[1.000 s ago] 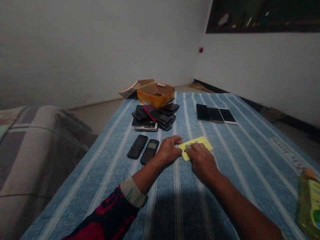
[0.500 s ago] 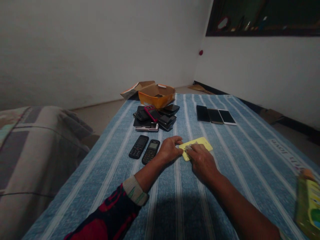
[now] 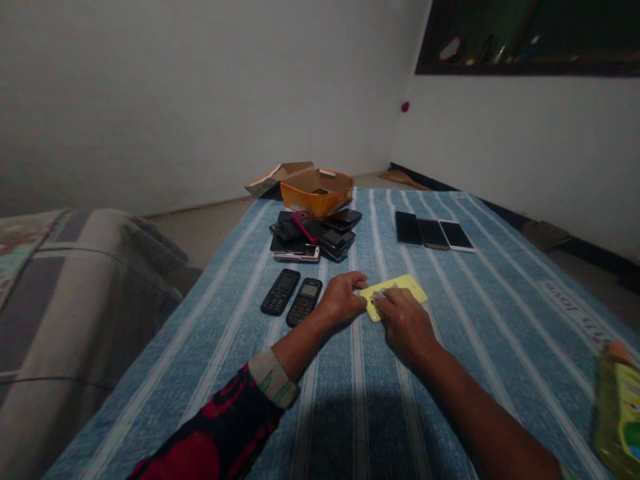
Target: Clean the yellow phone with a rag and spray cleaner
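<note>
A flat yellow phone-sized item (image 3: 403, 289) lies on the blue striped cloth (image 3: 480, 313). My left hand (image 3: 343, 299) pinches its left edge with curled fingers. My right hand (image 3: 406, 323) presses on its near end, fingers closed around a small grey thing I cannot make out. Two black keypad phones (image 3: 293, 301) lie side by side just left of my left hand.
A heap of several dark phones with one pink phone (image 3: 314, 233) sits behind them, before an open orange box (image 3: 317, 190). Three smartphones (image 3: 433, 231) lie in a row at the back right. A green packet (image 3: 620, 417) is at the right edge. A folded blanket (image 3: 65, 300) lies left.
Both hands stay on the yellow item. Only the view has shifted slightly.
</note>
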The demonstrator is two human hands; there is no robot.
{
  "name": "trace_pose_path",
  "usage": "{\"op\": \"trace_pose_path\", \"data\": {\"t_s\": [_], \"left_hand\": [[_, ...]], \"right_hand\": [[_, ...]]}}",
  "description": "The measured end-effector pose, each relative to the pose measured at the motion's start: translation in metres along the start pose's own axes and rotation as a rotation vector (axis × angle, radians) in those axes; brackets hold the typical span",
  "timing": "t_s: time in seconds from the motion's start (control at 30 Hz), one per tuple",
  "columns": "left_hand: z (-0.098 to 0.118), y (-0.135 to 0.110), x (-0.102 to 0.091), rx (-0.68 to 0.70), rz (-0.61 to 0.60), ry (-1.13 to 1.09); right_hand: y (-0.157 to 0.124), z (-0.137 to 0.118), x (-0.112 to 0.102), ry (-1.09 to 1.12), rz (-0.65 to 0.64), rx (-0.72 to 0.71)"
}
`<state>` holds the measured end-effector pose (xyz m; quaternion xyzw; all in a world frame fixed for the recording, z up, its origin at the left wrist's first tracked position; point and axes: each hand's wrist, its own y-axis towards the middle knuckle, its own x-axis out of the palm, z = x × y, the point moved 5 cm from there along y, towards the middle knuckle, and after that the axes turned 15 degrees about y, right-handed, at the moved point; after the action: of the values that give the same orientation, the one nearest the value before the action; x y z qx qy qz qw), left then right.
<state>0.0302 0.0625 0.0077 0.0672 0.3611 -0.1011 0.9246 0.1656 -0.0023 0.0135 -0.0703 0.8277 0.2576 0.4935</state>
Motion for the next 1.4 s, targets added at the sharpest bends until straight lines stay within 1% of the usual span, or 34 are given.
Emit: {"op": "trace_pose_path", "data": {"t_s": [0.37,0.6,0.73,0.83,0.9,0.97,1.03,1.13,1.27,1.4], "left_hand": [[0.003,-0.003,-0.003,0.000,0.011,0.014],[0.000,0.000,0.000,0.014,0.005,-0.001],[-0.003,-0.004,-0.001,0.051,-0.032,-0.028],[-0.002,-0.010,-0.005,0.106,-0.078,-0.039],[-0.001,-0.014,-0.008,0.138,-0.097,-0.037],[0.000,-0.016,-0.008,0.166,-0.101,0.005],[0.002,-0.017,-0.006,0.194,-0.094,0.092],[0.004,-0.017,-0.001,0.231,-0.068,0.217],[0.006,-0.018,0.003,0.252,-0.062,0.254],[0.007,-0.019,0.003,0.257,-0.067,0.289]], "right_hand": [[0.000,-0.001,-0.001,-0.010,-0.003,0.003],[-0.001,0.001,0.000,0.019,0.020,-0.026],[-0.004,0.001,0.000,0.071,0.034,-0.049],[-0.005,-0.004,0.001,0.083,0.006,-0.089],[-0.002,-0.008,0.003,0.044,-0.029,-0.102],[0.003,-0.011,0.004,-0.007,-0.068,-0.095],[0.008,-0.013,0.005,-0.041,-0.093,-0.071],[0.008,-0.012,0.004,-0.056,-0.110,-0.040],[-0.002,-0.012,0.004,-0.040,-0.102,-0.058],[0.004,-0.015,0.007,-0.062,-0.098,-0.050]]}}
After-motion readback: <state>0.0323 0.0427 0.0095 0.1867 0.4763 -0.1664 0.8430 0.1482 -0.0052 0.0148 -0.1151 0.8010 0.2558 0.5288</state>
